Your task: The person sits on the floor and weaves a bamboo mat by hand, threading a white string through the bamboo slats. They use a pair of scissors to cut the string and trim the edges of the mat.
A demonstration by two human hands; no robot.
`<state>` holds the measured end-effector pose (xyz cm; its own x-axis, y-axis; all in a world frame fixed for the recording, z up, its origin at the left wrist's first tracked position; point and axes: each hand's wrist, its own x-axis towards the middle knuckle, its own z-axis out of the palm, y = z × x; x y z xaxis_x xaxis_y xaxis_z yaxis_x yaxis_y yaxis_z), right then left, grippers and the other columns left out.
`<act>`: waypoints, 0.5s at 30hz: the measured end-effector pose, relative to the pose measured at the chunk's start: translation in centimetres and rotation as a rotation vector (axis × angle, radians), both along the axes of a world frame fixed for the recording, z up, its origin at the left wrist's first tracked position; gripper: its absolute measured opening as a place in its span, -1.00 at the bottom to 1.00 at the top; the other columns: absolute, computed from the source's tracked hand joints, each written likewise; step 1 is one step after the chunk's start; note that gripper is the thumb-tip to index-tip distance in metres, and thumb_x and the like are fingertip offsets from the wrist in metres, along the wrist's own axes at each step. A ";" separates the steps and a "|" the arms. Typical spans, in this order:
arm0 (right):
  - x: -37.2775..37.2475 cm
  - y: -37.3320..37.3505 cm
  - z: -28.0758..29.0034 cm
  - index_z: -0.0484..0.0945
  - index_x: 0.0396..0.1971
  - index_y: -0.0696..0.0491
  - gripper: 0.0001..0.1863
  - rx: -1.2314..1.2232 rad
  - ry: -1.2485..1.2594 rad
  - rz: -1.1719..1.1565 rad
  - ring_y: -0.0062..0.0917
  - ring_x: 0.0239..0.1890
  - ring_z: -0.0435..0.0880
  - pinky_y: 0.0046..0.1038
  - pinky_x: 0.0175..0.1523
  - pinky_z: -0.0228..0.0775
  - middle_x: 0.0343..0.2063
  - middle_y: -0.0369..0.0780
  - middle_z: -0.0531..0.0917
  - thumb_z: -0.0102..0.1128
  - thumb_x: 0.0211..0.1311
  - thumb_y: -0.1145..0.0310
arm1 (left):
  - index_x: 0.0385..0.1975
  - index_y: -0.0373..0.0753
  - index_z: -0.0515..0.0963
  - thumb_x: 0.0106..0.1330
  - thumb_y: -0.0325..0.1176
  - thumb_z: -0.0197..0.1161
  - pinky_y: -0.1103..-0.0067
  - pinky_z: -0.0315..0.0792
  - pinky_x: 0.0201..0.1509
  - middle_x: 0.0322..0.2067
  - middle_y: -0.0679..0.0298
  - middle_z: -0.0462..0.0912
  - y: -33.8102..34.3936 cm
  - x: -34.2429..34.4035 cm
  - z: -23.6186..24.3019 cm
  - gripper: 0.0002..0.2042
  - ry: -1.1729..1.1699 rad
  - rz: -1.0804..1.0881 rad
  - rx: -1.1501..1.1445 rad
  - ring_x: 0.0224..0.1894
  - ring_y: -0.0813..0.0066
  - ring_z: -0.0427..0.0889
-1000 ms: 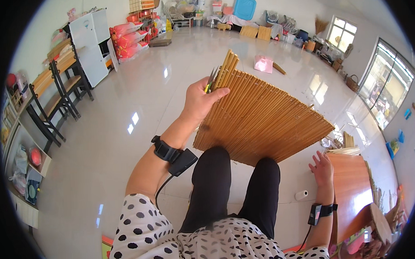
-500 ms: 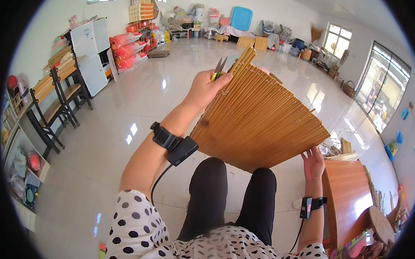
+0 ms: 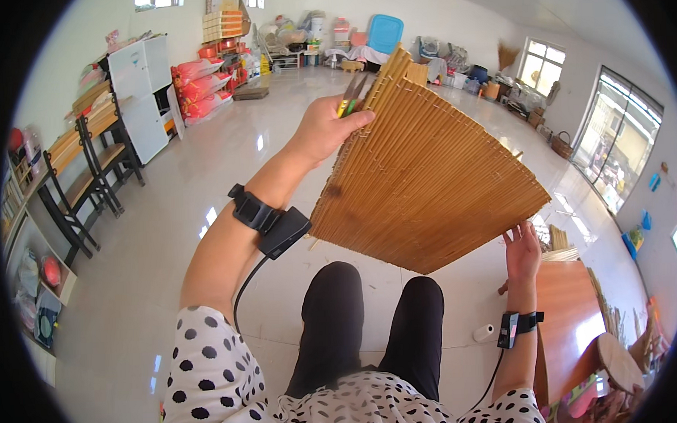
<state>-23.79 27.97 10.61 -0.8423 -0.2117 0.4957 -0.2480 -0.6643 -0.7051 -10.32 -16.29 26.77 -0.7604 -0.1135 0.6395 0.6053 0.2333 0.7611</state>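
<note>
A stiff mat of thin golden-brown stalks, stitched together in rows, is held tilted above my knees. My left hand grips its upper left edge, the thumb laid over the stalks. Tucked in that same hand is a pair of small snips with yellow and green handles, the pointed blades upward and apart. At the mat's lower right corner my right hand holds the edge with its fingertips; part of its grip is hidden behind the mat. Several longer stalks jut past the mat's top left corner.
To my right stands a glossy brown wooden table with bundled stalks at its far end. A white roll lies beside it. Chairs and a white cabinet line the left wall; red sacks are piled farther back.
The mat has shifted slightly right and its face is turned more toward me. Both hands keep hold of it. The white roll beside the table now shows more fully.
</note>
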 end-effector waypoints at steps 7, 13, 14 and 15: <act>1.0 0.1 2.3 0.51 0.03 -0.03 -0.77 0.180 -0.119 -0.242 -0.63 0.12 0.41 -0.31 0.28 0.08 -0.02 -0.47 0.53 -0.02 0.53 0.25 | -0.37 -0.19 0.63 0.36 -0.23 0.36 0.71 0.06 -0.56 -0.60 0.59 0.38 -0.3 0.3 0.9 -0.82 0.006 0.041 -0.093 -0.62 0.81 0.17; 1.4 1.2 6.9 0.51 0.06 0.07 -0.73 0.153 0.134 -0.314 -0.65 0.07 0.43 -0.43 0.19 0.17 -0.03 -0.37 0.57 -0.05 0.56 0.25 | -0.23 -0.21 0.65 0.37 -0.17 0.36 0.74 0.03 -0.59 -0.60 0.60 0.36 0.3 1.8 2.6 -0.77 0.158 0.113 -0.171 -0.62 0.83 0.15; 1.5 1.4 7.6 0.50 0.06 0.08 -0.72 0.138 0.172 -0.316 -0.65 0.07 0.43 -0.44 0.19 0.17 -0.02 -0.36 0.57 -0.05 0.56 0.26 | -0.19 -0.22 0.64 0.37 -0.16 0.36 0.74 0.02 -0.59 -0.60 0.60 0.36 0.7 2.2 3.0 -0.76 0.181 0.108 -0.170 -0.63 0.84 0.15; 1.5 1.8 8.3 0.50 0.07 0.09 -0.72 0.128 0.210 -0.323 -0.65 0.07 0.43 -0.45 0.18 0.18 -0.02 -0.35 0.57 -0.06 0.56 0.27 | -0.16 -0.23 0.64 0.37 -0.17 0.35 0.74 0.02 -0.59 -0.59 0.60 0.37 0.9 2.4 3.2 -0.75 0.176 0.119 -0.170 -0.63 0.84 0.15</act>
<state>-22.28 29.76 18.95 -0.7589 -0.0240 0.6508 -0.5769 -0.4389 -0.6889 -7.90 -15.43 30.00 -0.6233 -0.0753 0.7783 0.6857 0.4259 0.5903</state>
